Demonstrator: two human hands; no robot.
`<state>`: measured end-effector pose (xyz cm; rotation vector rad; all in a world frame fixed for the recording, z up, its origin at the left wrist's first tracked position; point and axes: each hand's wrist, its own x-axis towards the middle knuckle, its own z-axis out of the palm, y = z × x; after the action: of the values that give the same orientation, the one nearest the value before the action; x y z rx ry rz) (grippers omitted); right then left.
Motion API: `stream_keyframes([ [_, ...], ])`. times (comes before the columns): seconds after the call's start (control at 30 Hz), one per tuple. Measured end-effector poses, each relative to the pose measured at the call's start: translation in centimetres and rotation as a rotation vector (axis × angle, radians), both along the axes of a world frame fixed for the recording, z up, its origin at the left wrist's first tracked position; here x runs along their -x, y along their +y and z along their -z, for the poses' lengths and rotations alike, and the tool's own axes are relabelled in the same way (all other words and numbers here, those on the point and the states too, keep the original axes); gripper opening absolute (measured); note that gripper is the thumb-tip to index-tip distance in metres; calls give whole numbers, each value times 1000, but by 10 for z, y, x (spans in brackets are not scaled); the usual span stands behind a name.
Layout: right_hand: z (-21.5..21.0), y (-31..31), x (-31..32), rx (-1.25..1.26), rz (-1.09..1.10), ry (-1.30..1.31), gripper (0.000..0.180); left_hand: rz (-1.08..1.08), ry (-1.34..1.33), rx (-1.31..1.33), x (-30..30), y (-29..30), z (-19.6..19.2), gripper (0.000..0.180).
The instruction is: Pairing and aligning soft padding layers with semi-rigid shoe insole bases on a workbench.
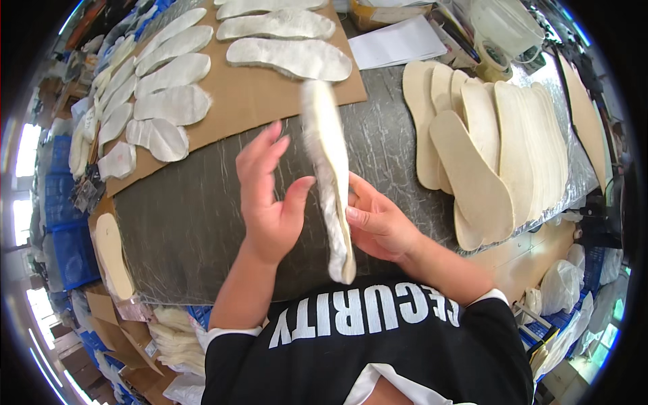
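In front of my chest, my right hand (378,219) grips a fleecy cream insole (329,162) near its lower half, thumb on one face. The insole stands edge-on, its furry side turned left and its far end slightly blurred. My left hand (270,192) is raised just left of it, fingers apart, with nothing in it; a small gap separates thumb and insole. Fluffy white insoles (290,59) lie in rows on a brown cardboard sheet (236,111) beyond my hands. To the right rests an overlapping stack of smooth cream insoles (472,179).
A dark, film-covered table (182,229) spreads under my hands. White paper sheets (398,44) lie at the back, near a translucent bucket (507,27). One single insole (113,256) sits at the left edge. Blue crates (67,209) and an opened cardboard box (128,331) stand at left.
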<state>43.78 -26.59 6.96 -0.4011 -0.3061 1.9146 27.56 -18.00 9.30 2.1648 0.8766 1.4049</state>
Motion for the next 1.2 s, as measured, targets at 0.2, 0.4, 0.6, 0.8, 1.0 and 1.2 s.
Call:
stream_keyframes([
  [0.2,12,-5,-1,37,173,-58,72,258,-232,956,-4,-44,1,18],
  [0.4,24,-13,-1,13,158,5,73,257,-90,989,-17,-46,-3,9],
  [0.6,14,-15,3,-17,169,-76,68,319,-183,1023,-21,-50,9,7],
  [0.8,21,-16,9,-72,196,-92,59,306,-328,1134,-22,-54,15,7],
  [1.0,22,-11,13,-86,222,-82,57,291,-402,1175,-22,-56,22,10],
  [1.2,23,-11,8,-23,279,-115,57,367,-413,1207,-20,-58,18,13],
])
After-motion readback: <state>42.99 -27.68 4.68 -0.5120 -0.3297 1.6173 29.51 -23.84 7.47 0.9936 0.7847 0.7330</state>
